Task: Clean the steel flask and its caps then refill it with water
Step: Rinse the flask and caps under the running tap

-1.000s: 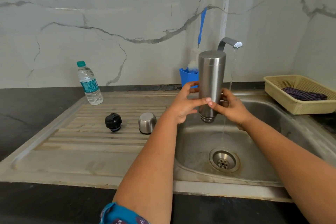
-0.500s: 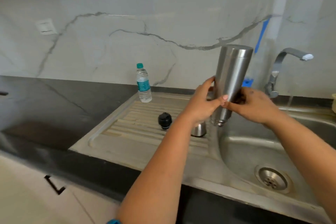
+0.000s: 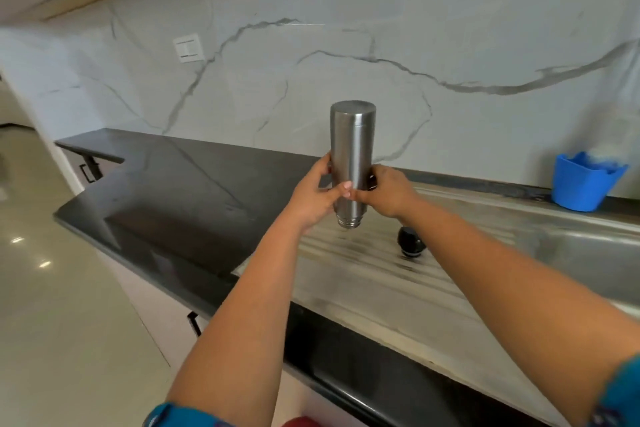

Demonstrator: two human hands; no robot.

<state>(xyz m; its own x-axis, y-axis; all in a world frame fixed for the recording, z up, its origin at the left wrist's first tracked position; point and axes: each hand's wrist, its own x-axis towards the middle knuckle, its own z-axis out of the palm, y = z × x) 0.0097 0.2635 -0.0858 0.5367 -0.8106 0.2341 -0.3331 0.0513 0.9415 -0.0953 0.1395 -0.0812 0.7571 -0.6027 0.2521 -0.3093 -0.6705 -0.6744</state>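
The steel flask (image 3: pixel 351 149) is upside down, its threaded mouth pointing at the ribbed steel draining board (image 3: pixel 398 288). My left hand (image 3: pixel 313 196) grips its lower part from the left and my right hand (image 3: pixel 386 194) grips it from the right, thumbs meeting in front. The black inner cap (image 3: pixel 410 242) stands on the draining board just right of the flask's mouth. The steel outer cap and the plastic water bottle are hidden or out of view.
A blue plastic holder (image 3: pixel 583 184) stands against the marble wall at the right. The sink basin (image 3: pixel 595 256) shows at the right edge. Black countertop (image 3: pixel 166 198) stretches to the left, with floor beyond its edge.
The flask, held in both hands, has moved left from under the running tap to above the draining board. The view has swung left; tap, basket and bottle have left the frame.
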